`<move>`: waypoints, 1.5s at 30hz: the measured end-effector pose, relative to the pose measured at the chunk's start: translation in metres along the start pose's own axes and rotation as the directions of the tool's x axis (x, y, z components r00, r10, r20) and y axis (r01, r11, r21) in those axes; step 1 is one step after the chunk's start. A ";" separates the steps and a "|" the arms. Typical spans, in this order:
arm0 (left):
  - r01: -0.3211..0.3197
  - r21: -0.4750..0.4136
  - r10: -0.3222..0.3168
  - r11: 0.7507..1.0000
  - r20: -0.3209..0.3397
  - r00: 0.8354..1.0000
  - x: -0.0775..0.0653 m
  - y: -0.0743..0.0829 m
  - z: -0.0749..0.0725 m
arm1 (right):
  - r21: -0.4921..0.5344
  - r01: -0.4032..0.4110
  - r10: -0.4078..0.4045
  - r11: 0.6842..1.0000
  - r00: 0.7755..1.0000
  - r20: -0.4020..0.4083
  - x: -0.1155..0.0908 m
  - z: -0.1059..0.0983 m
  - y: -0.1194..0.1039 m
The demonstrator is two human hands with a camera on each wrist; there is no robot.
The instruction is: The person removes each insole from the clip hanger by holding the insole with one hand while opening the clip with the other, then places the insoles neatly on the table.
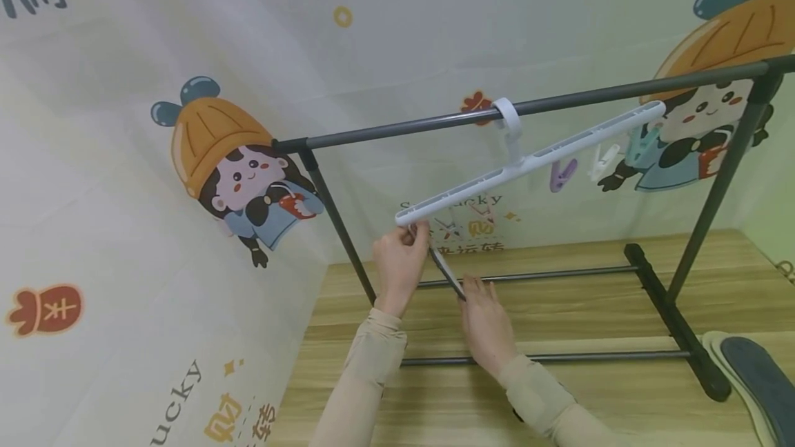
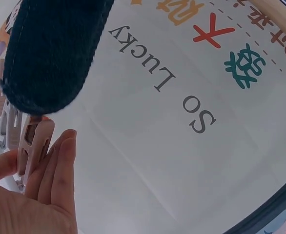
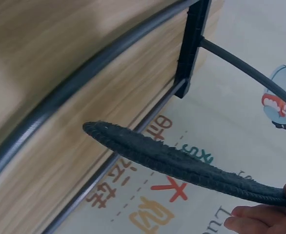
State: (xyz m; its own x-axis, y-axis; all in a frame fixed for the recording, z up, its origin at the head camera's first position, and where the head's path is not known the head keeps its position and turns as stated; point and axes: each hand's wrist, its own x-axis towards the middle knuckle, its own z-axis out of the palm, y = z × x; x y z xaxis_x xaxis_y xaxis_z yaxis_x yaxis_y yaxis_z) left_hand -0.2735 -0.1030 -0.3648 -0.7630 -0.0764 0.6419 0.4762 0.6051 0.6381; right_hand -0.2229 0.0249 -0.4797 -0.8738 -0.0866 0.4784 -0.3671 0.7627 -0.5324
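Note:
A white clip hanger (image 1: 468,193) hangs by its hook from the rack's top bar, its left end tilted down. Below that low end my left hand (image 1: 400,264) pinches a pinkish clothespin (image 2: 35,151) between thumb and fingers. A dark blue, fuzzy insole (image 1: 446,272) slants between my two hands. Its rounded end lies right at the clothespin's tip in the left wrist view. Lower down, my right hand (image 1: 491,328) grips the insole's other end, thumb on one face and fingers on the other, in the right wrist view.
More clothespins hang from the hanger, among them a purple one (image 1: 563,175) and a white one (image 1: 604,161). The dark rack (image 1: 720,212) stands on a wood-grain surface (image 1: 596,319). Further insoles (image 1: 760,378) lie at the right. A printed sheet (image 1: 99,178) covers the back and left.

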 end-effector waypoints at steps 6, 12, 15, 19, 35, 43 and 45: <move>0.013 -0.037 -0.012 0.999 0.018 1.000 0.001 -0.001 0.002 | 0.023 -0.025 0.025 0.999 0.999 -0.031 -0.014 -0.009 0.016; 0.064 -0.089 -0.061 0.994 0.044 0.997 0.002 -0.002 0.004 | 0.044 -0.059 0.063 0.997 0.994 -0.091 -0.027 -0.025 0.038; 0.084 -0.089 -0.081 0.992 0.044 0.996 0.001 -0.004 0.004 | 0.048 -0.062 0.067 0.997 0.990 -0.124 -0.032 -0.032 0.046; 0.103 -0.074 -0.100 0.992 0.042 0.994 -0.001 -0.008 0.005 | 0.043 -0.062 0.068 0.997 0.987 -0.149 -0.034 -0.041 0.051; 0.189 -0.024 -0.187 0.982 0.085 0.979 -0.031 -0.022 0.010 | 0.058 -0.110 0.118 0.992 0.980 -0.159 -0.047 -0.052 0.065; 0.206 -0.031 -0.202 0.978 0.112 0.973 -0.044 -0.018 0.015 | 0.109 -0.188 0.204 0.976 0.966 -0.161 -0.060 -0.071 0.071; 0.205 -0.031 -0.201 0.978 0.110 0.973 -0.046 -0.017 0.016 | 0.128 -0.208 0.228 0.970 0.960 -0.165 -0.064 -0.078 0.073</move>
State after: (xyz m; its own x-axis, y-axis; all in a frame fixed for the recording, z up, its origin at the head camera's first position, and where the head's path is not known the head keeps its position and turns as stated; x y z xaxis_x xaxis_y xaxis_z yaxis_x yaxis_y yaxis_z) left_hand -0.2536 -0.0972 -0.4122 -0.8865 -0.1084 0.4499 0.3228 0.5518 0.7690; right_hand -0.1693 0.1361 -0.4950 -0.8694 0.1965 0.4534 -0.2150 0.6758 -0.7051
